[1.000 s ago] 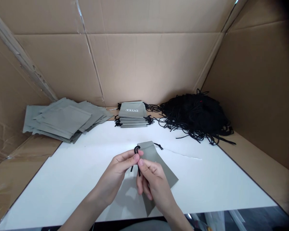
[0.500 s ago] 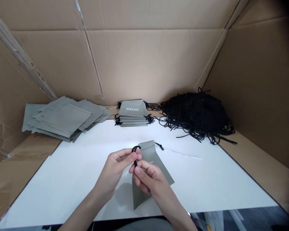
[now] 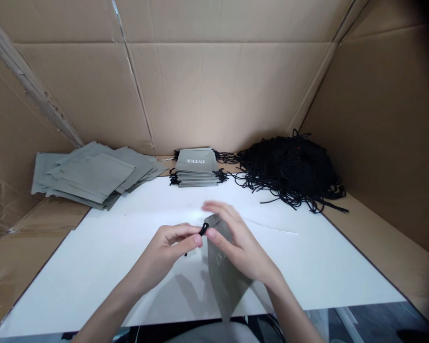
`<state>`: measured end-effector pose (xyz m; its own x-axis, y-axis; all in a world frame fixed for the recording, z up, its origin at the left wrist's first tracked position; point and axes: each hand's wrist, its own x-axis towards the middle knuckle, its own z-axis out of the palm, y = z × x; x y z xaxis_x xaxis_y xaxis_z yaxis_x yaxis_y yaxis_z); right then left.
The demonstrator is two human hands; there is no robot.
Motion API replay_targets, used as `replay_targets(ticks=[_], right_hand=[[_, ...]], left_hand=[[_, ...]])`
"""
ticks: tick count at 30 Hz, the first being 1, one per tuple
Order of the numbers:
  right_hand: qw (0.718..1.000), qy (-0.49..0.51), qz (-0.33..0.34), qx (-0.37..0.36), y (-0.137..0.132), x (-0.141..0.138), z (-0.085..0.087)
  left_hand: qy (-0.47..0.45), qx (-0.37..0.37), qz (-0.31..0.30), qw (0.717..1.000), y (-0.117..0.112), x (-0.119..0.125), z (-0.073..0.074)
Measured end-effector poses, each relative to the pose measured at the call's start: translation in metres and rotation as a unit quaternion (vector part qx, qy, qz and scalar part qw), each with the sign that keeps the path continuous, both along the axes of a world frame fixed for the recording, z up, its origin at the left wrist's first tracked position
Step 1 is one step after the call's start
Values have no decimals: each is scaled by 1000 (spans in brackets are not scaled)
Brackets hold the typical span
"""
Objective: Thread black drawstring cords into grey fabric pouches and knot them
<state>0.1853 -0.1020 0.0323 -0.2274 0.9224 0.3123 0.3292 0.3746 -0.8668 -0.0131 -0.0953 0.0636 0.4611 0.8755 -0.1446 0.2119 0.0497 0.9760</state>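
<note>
Between thumb and fingers, my left hand [image 3: 175,243] pinches a black cord [image 3: 203,229] at the upper left corner of a grey drawstring pouch [image 3: 224,281]. A short cord end pokes out below the left fingers. My right hand [image 3: 232,238] lies over the pouch's upper part, its fingers stretched out and apart. The right thumb tip touches or nearly touches the cord. White lettering on the pouch is partly covered by this hand. The pouch hangs tilted, its lower tip near the table's front edge.
A pile of flat grey pouches [image 3: 89,176] lies at the back left. Several corded pouches [image 3: 196,164] form a stack at the back middle, beside a heap of black cords [image 3: 293,171]. A thin clear strand [image 3: 271,227] lies on the white table [image 3: 329,267]. Cardboard walls [image 3: 218,95] enclose it.
My right hand has let go of the cord's lower part, moved up and spread its fingers over the pouch. The cord loop is drawn smaller, and the pouch has swung more upright.
</note>
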Motion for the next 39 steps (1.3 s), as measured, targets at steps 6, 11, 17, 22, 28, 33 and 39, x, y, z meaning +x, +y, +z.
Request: replay_targets(ticks=[6, 11, 17, 22, 28, 33, 39], right_hand=[[959, 60, 206, -184, 16, 17, 12], [965, 63, 160, -200, 15, 20, 14], [978, -25, 107, -178, 14, 18, 19], [981, -111, 110, -116, 16, 22, 27], [972, -165, 141, -95, 20, 23, 37], [967, -168, 147, -122, 24, 24, 43], [967, -133, 159, -147, 30, 24, 41]], left_hand=[[132, 52, 3, 990, 0, -24, 16], [183, 84, 28, 979, 0, -40, 16], [194, 116, 35, 973, -2, -40, 9], [213, 133, 47, 967, -2, -43, 6], [245, 127, 23, 961, 0, -46, 5], [217, 130, 51, 966, 4, -43, 5], [146, 95, 3, 985, 12, -24, 7]])
